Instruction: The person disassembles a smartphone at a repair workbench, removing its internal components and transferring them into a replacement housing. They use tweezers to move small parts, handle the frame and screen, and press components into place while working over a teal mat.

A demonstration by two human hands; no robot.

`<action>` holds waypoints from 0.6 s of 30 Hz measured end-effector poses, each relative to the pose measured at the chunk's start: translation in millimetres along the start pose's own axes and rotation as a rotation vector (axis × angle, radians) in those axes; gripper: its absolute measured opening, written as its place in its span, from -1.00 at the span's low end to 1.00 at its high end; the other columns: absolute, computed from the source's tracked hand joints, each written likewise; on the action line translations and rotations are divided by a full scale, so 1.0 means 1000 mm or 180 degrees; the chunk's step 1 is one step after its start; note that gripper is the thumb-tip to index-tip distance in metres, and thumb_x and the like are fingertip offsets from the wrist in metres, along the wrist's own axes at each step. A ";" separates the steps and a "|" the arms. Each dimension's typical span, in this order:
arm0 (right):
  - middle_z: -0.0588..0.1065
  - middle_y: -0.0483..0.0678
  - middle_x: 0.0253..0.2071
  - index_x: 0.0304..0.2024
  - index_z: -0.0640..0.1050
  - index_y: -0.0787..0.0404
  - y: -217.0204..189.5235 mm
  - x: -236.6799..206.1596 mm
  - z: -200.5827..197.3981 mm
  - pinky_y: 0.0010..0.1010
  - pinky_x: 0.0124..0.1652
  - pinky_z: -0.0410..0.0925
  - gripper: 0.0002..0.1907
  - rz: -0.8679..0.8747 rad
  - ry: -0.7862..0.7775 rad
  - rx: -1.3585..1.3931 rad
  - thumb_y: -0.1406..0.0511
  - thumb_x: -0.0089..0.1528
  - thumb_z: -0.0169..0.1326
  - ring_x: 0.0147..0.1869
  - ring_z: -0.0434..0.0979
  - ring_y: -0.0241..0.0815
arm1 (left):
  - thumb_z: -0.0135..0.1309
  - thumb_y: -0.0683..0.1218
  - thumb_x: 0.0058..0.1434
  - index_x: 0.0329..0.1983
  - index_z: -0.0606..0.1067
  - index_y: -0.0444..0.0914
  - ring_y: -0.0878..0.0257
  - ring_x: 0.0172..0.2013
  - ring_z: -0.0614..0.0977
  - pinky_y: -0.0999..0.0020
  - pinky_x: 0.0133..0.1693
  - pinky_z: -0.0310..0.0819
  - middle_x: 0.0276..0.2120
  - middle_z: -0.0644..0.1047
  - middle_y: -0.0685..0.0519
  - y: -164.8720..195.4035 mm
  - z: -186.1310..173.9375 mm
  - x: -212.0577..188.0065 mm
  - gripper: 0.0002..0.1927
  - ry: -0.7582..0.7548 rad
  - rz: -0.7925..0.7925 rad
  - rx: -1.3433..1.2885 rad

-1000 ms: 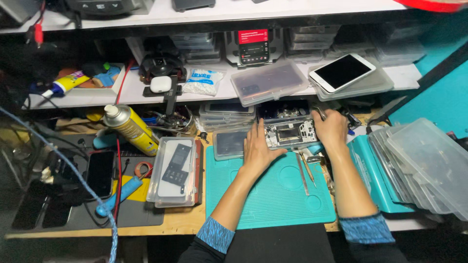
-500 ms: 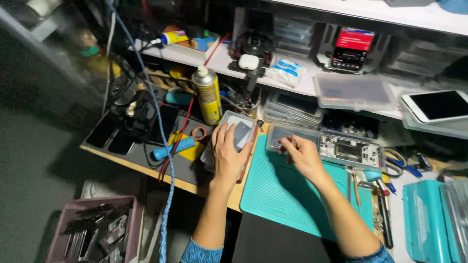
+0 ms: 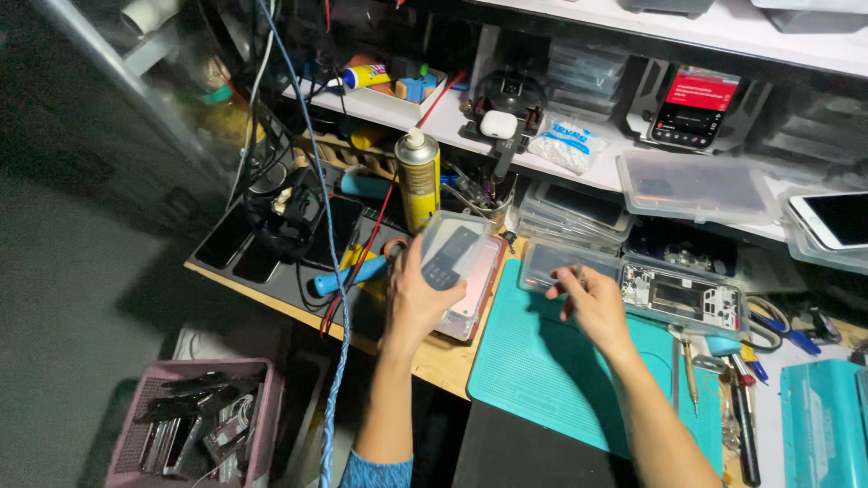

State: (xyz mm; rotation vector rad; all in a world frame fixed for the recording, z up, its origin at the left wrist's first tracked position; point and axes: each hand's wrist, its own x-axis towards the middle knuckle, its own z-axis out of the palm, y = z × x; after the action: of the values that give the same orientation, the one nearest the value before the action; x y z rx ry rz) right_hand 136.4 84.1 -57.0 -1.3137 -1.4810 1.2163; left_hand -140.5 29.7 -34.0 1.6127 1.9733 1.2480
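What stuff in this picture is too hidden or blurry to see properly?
- Head view: what the right hand pinches is too small and blurred to tell.
- Head view: the left hand covers the lower part of the clear case it lifts.
- Head view: the white phone is cut off by the right edge.
- Head view: the parts in the pink basket are too dark to identify.

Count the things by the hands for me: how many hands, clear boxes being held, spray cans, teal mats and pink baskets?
Hands: 2, left hand and right hand
Clear box held up by the left hand: 1
Yellow spray can: 1
Teal mat: 1
Pink basket: 1
Total: 6
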 end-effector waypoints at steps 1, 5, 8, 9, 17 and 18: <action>0.60 -0.03 -0.39 -0.11 0.60 0.35 0.003 -0.001 -0.010 -0.48 -0.54 0.31 -0.66 0.0024 0.0069 0.0019 0.18 0.39 -0.02 -0.59 0.41 -0.34 | 0.46 0.07 -0.20 0.39 0.25 -0.28 -0.14 0.16 0.51 0.07 0.15 0.41 0.17 0.44 -0.22 -0.004 -0.002 0.001 0.07 -0.0075 -0.0123 -0.0231; 0.60 -0.02 -0.38 -0.09 0.60 0.36 0.008 -0.005 -0.030 -0.50 -0.53 0.29 -0.66 0.0125 0.0196 0.0151 0.20 0.39 -0.03 -0.59 0.40 -0.32 | 0.45 0.03 -0.20 0.35 0.26 -0.30 -0.06 0.08 0.60 0.16 0.07 0.49 0.16 0.47 -0.20 -0.011 -0.011 0.004 0.03 -0.0120 -0.0252 -0.0674; 0.59 -0.02 -0.39 -0.09 0.60 0.35 0.009 -0.007 -0.030 -0.50 -0.53 0.29 -0.67 0.0150 0.0169 0.0246 0.20 0.39 -0.02 -0.58 0.40 -0.32 | 0.44 0.02 -0.19 0.37 0.26 -0.27 -0.06 0.09 0.59 0.16 0.08 0.48 0.15 0.49 -0.18 -0.005 -0.011 0.003 0.02 -0.0194 -0.0406 -0.0647; 0.59 -0.02 -0.39 -0.09 0.60 0.35 0.009 -0.008 -0.028 -0.50 -0.52 0.29 -0.67 0.0155 0.0155 0.0273 0.20 0.39 -0.02 -0.58 0.40 -0.32 | 0.45 0.02 -0.19 0.39 0.26 -0.24 -0.06 0.10 0.58 0.15 0.10 0.47 0.14 0.50 -0.17 -0.002 -0.011 0.002 0.04 -0.0260 -0.0519 -0.0630; 0.62 -0.09 -0.45 -0.21 0.62 0.32 0.006 -0.025 0.001 -0.47 -0.56 0.34 -0.69 0.0428 -0.0403 -0.0349 0.19 0.35 0.02 -0.60 0.42 -0.35 | 0.40 0.17 -0.13 0.39 0.26 -0.23 -0.16 0.22 0.36 -0.08 0.18 0.21 0.26 0.32 -0.23 0.028 0.020 -0.014 0.02 -0.0243 0.0194 0.0773; 0.62 -0.10 -0.45 -0.24 0.63 0.32 0.005 -0.027 0.004 -0.46 -0.56 0.35 -0.69 0.0437 -0.0447 -0.0491 0.19 0.34 0.02 -0.60 0.42 -0.35 | 0.39 0.20 -0.13 0.38 0.27 -0.23 -0.19 0.22 0.33 -0.11 0.18 0.18 0.29 0.27 -0.27 0.030 0.023 -0.016 0.03 -0.0246 0.0269 0.1000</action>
State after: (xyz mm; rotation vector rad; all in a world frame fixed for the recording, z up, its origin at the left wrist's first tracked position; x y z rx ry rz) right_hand 138.0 56.7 -61.8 -1.4786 -1.6335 1.3269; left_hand -100.2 25.2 -29.1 1.8758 2.1558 0.9207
